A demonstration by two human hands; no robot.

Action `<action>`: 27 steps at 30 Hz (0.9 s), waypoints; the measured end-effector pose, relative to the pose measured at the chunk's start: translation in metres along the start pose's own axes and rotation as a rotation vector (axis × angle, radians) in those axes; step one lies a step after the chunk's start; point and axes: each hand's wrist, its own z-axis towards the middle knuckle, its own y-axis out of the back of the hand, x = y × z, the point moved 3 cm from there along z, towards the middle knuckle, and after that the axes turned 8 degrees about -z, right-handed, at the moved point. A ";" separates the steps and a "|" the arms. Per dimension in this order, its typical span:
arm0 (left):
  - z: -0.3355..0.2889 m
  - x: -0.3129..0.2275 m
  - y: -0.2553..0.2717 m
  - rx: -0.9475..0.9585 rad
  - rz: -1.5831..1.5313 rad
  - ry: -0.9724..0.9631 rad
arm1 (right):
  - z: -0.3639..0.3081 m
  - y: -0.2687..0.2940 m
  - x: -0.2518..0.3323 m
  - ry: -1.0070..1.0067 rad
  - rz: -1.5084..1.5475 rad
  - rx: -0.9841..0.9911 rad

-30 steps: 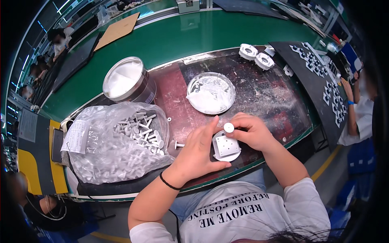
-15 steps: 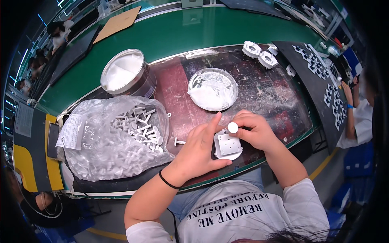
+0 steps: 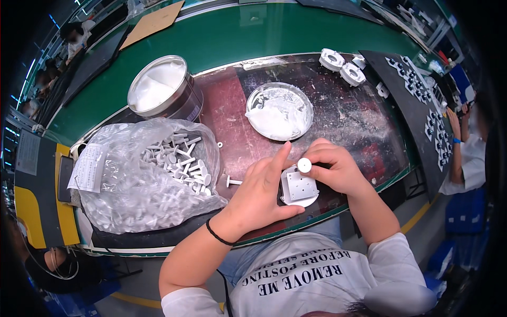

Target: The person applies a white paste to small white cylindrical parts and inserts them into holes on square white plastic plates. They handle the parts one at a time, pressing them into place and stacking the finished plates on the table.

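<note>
Head view | our right hand (image 3: 335,168) pinches a white pin (image 3: 304,165) at the far side of a white base (image 3: 300,187) | our left hand (image 3: 256,191) spreads around the base's left side; whether it grips, we cannot tell | base lies by the table's (image 3: 351,124) near edge, pin bag (image 3: 132,203) at its left edge, dish (image 3: 288,124) toward its far edge

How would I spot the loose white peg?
Find the big clear plastic bag on the left of the worktop. Right of it, near the person's left hand, lies a white peg with a flat round head. Unlike the bagged pegs, it lies loose on the worktop.
</note>
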 end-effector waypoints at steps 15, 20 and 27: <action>0.001 0.000 0.001 0.000 0.004 -0.020 | -0.017 0.018 -0.011 -0.344 0.112 -0.253; 0.008 -0.008 0.022 -0.152 -0.058 0.051 | -0.027 0.030 -0.001 -0.224 -0.024 -0.315; 0.119 0.003 0.081 -0.302 0.453 0.170 | -0.068 0.047 -0.023 -0.179 -0.132 -0.368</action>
